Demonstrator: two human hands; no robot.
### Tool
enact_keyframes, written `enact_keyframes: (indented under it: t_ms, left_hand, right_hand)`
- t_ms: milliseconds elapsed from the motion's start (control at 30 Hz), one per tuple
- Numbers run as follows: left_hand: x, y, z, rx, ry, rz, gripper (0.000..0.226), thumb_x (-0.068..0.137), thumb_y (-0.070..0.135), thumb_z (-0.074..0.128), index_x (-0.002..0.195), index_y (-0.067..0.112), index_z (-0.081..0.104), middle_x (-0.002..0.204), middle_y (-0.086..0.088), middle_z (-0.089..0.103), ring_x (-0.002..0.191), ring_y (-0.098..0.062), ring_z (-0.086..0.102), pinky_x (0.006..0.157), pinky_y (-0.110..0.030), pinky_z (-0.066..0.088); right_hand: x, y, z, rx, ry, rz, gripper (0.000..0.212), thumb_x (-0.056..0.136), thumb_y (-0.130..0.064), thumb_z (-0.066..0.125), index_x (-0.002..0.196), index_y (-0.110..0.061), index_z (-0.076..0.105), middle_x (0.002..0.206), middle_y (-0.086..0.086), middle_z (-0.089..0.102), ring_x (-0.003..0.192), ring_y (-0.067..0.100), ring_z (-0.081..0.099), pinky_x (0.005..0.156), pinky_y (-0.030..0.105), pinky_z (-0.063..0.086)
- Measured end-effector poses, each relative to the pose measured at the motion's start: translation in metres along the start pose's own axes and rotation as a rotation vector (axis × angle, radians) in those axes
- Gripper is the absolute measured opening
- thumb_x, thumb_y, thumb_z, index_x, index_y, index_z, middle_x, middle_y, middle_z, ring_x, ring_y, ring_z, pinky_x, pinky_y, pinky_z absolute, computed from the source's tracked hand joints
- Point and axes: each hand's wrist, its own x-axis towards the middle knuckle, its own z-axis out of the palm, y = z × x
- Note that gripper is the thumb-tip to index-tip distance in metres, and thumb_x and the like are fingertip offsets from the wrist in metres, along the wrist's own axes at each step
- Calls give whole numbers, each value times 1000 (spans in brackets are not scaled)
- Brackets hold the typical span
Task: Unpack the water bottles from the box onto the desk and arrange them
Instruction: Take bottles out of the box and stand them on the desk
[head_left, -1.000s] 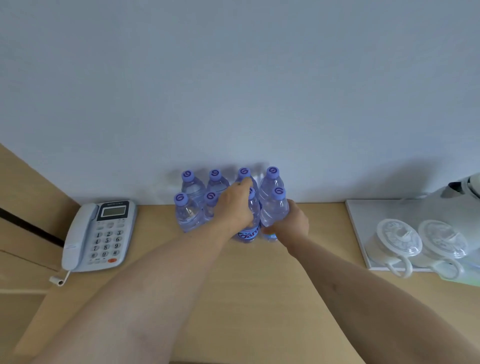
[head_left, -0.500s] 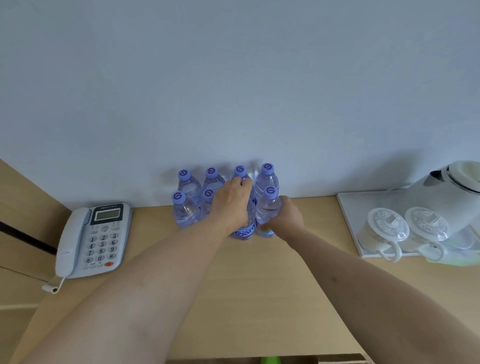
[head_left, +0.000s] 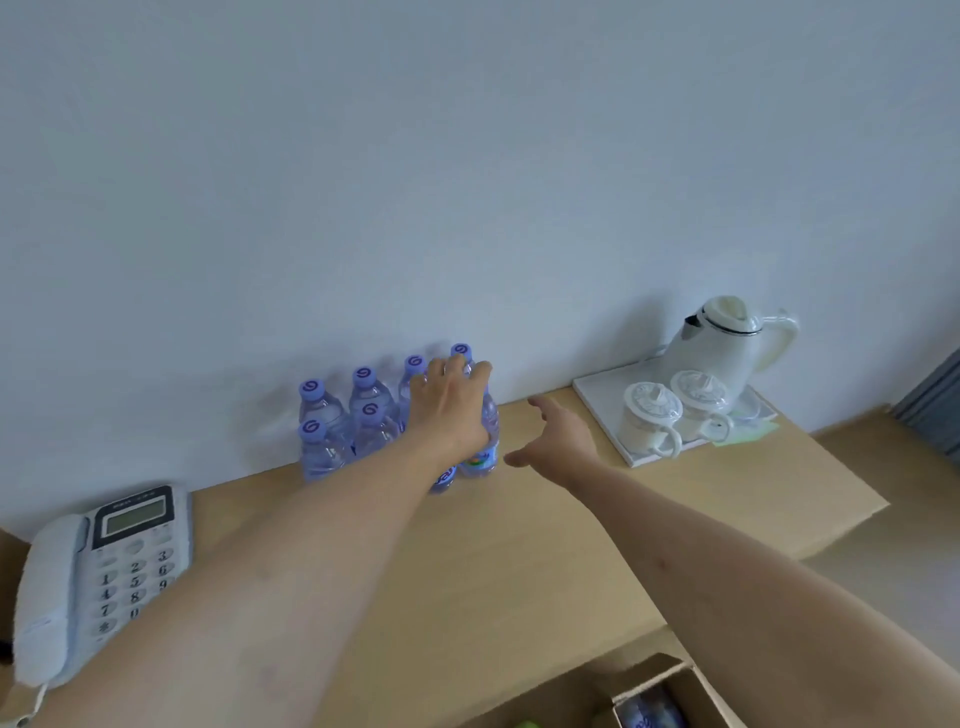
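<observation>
Several clear water bottles (head_left: 332, 415) with purple caps stand in two rows on the wooden desk (head_left: 519, 561), against the wall. My left hand (head_left: 452, 410) lies over the tops of the right-hand bottles, fingers spread and straight, reaching the back row's caps. It hides the caps of the two front right bottles; one of them (head_left: 480, 447) shows below my palm. My right hand (head_left: 556, 436) hovers open just right of the group, touching no bottle. The cardboard box (head_left: 670, 696) sits open at the bottom right, below the desk's edge, with something blue inside.
A white desk phone (head_left: 104, 571) lies at the left end of the desk. On the right, a white tray (head_left: 602, 410) holds a white kettle (head_left: 722, 348) and two lidded cups (head_left: 649, 415). Past the tray the desk ends.
My right hand has let go of the front right bottle and moved right, opening. My left hand's fingers have straightened over the bottle tops. The view has swung, bringing the box into sight.
</observation>
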Motion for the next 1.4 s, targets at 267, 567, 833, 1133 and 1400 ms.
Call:
enact_keyframes:
  t_ms: [267, 567, 833, 1133, 1400]
  left_hand:
    - [-18, 70, -22, -180, 33, 188, 84, 64, 56, 75, 136, 30, 39, 144, -3, 36, 132, -28, 29, 103, -45, 34]
    - [-69, 202, -19, -170, -110, 505, 88, 66, 69, 64, 141, 36, 33, 156, -1, 25, 143, -27, 16, 110, -48, 27]
    - [-119, 327, 16, -84, -213, 737, 87, 67, 67, 63, 142, 37, 32, 155, -3, 26, 141, -28, 20, 110, -52, 28]
    - [-180, 441, 105, 2, -454, 810, 81, 72, 66, 53, 145, 41, 27, 158, -2, 19, 146, -29, 9, 113, -58, 15]
    - [-204, 472, 188, 105, -648, 739, 81, 73, 74, 41, 145, 39, 27, 158, -3, 22, 145, -31, 13, 111, -60, 19]
  right_hand:
    - [-83, 26, -70, -183, 200, 118, 102, 65, -37, 88, 151, -32, 32, 142, 3, 46, 132, 27, 42, 101, 41, 44]
    - [-202, 113, -131, -171, 353, 411, 110, 63, -42, 89, 152, -35, 25, 149, 3, 39, 133, 29, 40, 101, 44, 45]
    - [-288, 218, -163, -61, 405, 651, 111, 61, -43, 89, 152, -37, 26, 153, 3, 33, 138, 30, 32, 107, 52, 42]
    - [-354, 362, -171, 75, 283, 854, 110, 58, -60, 85, 150, -41, 27, 152, 2, 34, 137, 29, 34, 107, 50, 41]
    - [-368, 459, -142, 217, 112, 948, 109, 58, -57, 85, 150, -36, 30, 144, 7, 42, 129, 30, 45, 103, 49, 46]
